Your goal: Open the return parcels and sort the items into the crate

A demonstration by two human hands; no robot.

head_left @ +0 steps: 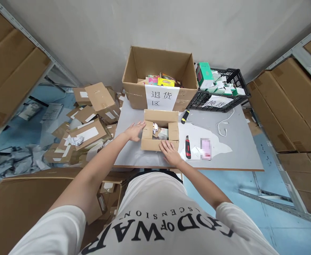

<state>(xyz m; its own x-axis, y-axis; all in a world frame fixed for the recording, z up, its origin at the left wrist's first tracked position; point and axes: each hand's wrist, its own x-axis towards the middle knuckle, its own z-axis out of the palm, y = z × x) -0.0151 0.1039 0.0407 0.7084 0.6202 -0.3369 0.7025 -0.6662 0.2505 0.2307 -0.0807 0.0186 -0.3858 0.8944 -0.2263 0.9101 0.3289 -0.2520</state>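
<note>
The small open box [160, 134] sits near the tabletop's [240, 148] front edge. The left hand [134, 130] braces its left flap and the right hand [169, 150] presses its front wall, both flat and unclenched, steadying it.

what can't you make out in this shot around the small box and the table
Head view:
- Small open cardboard box: contents mostly hidden by its flaps and crumpled paper.
- Pink flat item on the grey table: blurred.
- Right hand: fingertips hidden over the box's near edge.
- Black crate: label too small.
</note>
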